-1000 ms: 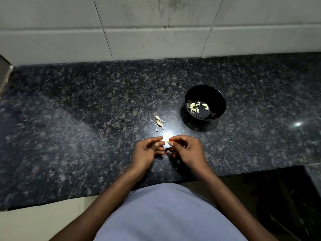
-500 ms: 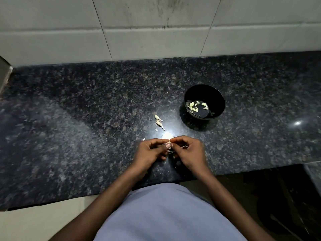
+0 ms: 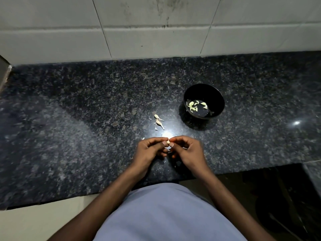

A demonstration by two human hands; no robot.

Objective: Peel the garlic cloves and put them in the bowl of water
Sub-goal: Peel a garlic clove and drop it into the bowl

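Both hands meet just in front of the black bowl, left hand and right hand each with a fingertip grip pinching one garlic clove over the tabletop. Peeled cloves float in the bowl's water; skins lie left of the bowl.

Both forearms reach forward from the bottom of the view and angle inward, so the hands meet in the middle. The left hand has its fingers curled, thumb and forefinger tips pressed together toward the right. The right hand mirrors it, fingers curled, its thumb and forefinger tips touching the left hand's fingertips in a shared pinch.
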